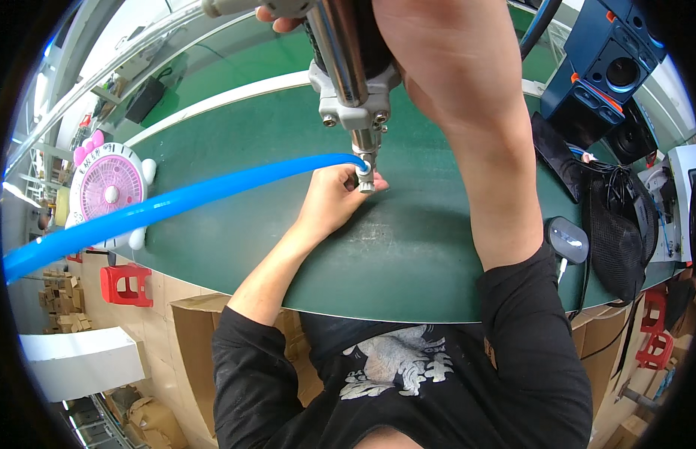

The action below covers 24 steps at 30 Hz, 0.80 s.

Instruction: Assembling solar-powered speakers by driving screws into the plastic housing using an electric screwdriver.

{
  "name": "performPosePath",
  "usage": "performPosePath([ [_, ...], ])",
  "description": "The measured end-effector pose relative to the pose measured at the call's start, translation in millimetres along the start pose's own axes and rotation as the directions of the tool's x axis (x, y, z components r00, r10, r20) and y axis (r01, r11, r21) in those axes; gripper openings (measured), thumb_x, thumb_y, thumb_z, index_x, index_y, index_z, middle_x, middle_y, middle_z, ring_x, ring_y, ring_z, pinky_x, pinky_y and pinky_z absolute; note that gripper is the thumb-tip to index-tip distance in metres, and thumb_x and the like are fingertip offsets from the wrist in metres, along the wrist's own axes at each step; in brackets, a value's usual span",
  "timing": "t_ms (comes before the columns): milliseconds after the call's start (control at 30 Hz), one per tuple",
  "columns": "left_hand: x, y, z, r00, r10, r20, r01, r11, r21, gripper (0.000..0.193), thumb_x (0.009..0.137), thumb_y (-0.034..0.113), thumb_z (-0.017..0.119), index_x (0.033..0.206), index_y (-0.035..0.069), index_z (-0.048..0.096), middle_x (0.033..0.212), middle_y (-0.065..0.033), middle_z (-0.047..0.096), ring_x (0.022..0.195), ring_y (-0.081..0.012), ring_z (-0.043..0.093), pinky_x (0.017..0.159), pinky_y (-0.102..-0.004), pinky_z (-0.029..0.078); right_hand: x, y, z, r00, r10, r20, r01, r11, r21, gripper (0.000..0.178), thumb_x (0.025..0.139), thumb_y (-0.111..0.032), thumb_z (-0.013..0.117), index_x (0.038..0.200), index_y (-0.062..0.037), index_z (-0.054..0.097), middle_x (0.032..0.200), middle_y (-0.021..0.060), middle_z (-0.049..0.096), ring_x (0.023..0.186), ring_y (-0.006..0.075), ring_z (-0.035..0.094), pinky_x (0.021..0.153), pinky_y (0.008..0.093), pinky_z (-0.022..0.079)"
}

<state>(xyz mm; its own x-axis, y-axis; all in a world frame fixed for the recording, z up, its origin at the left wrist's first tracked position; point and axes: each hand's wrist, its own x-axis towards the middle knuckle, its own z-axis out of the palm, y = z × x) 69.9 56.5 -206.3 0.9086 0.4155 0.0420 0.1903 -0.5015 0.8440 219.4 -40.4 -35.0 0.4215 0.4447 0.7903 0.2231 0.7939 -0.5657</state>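
A power screwdriver (342,60) with a shiny metal barrel and a grey clamp stands upright over the green tabletop (408,277). My right hand (438,45) is raised at the top edge, closed around the tool's upper part; a few fingertips show on its far left side. A thick blue hose (190,196) runs from the left into the tool's nozzle (366,179). My left hand (334,200) rests low at the nozzle, fingers curled together behind it. The nozzle hides what those fingers pinch.
A pink and white fan (112,188) stands at the table's left end. Dark blue speaker boxes (606,71) are stacked at the far right. Nearer on the right lie a computer mouse (568,239), a black mesh bag (616,247) and cables. A red stool (126,285) stands on the floor.
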Motion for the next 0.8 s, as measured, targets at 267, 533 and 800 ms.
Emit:
performPosePath([
  [267,-8,10,-2,0.857,0.206,0.472,0.074,0.857,-0.51,0.012,0.096,0.007,0.066,0.099,0.0,0.076,0.092,-0.0088,0.072,0.083,-0.0146,0.065,0.078,-0.0267,0.052,-3,5,7,0.995,0.032,0.097,-0.03,0.999,-0.019,0.044,0.095,-0.036,0.069,0.103,0.0062,0.058,0.079,0.0064,0.064,0.071,0.0099,0.057,0.063,0.0267,0.047],
  [533,-9,2,-6,0.817,0.395,0.419,0.201,0.487,-0.85,0.01,0.088,0.002,0.075,0.097,-0.002,0.076,0.097,-0.0156,0.068,0.085,-0.0207,0.068,0.077,-0.0309,0.058,0,8,-8,1.0,-0.014,-0.014,0.014,0.999,-0.038,0.043,0.095,-0.035,0.069,0.103,0.0061,0.057,0.079,0.0068,0.064,0.071,0.0104,0.058,0.063,0.0272,0.047],
  [800,-11,-1,-7,0.872,0.338,0.355,0.196,0.422,-0.885,0.013,0.082,-0.007,0.078,0.091,-0.001,0.07,0.093,-0.014,0.069,0.085,-0.0207,0.07,0.078,-0.0319,0.059,-1,12,-9,0.999,-0.028,-0.029,0.026,0.999,-0.041,0.042,0.095,-0.034,0.069,0.103,0.0061,0.057,0.079,0.0073,0.064,0.071,0.0109,0.058,0.063,0.0278,0.047],
])
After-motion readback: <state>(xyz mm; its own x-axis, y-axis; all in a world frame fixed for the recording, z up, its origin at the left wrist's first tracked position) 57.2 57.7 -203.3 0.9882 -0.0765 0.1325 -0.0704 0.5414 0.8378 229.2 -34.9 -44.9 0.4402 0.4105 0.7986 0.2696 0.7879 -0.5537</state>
